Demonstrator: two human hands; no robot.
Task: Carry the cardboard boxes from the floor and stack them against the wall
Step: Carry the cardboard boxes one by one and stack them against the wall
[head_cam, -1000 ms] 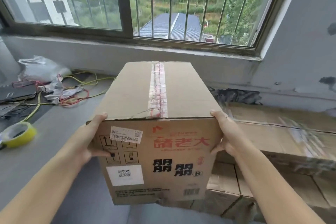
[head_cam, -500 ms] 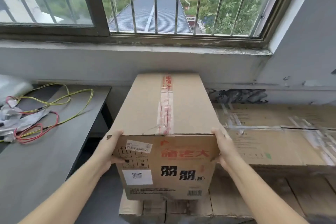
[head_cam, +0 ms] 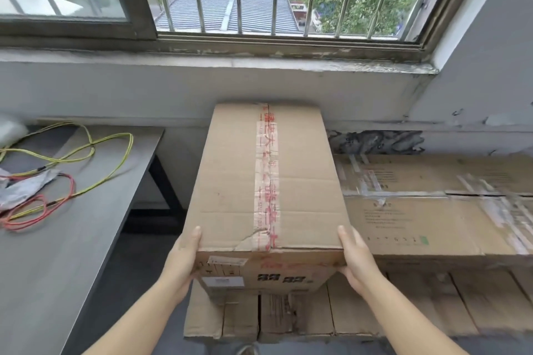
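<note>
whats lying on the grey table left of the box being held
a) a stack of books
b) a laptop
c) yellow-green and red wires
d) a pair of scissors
c: looped yellow-green wires and red wires lie on the grey table, left of the taped cardboard box.

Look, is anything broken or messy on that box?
Yes. The red-printed tape on the held brown cardboard box is wrinkled and torn near the front edge, where the cardboard is creased and ripped.
</note>
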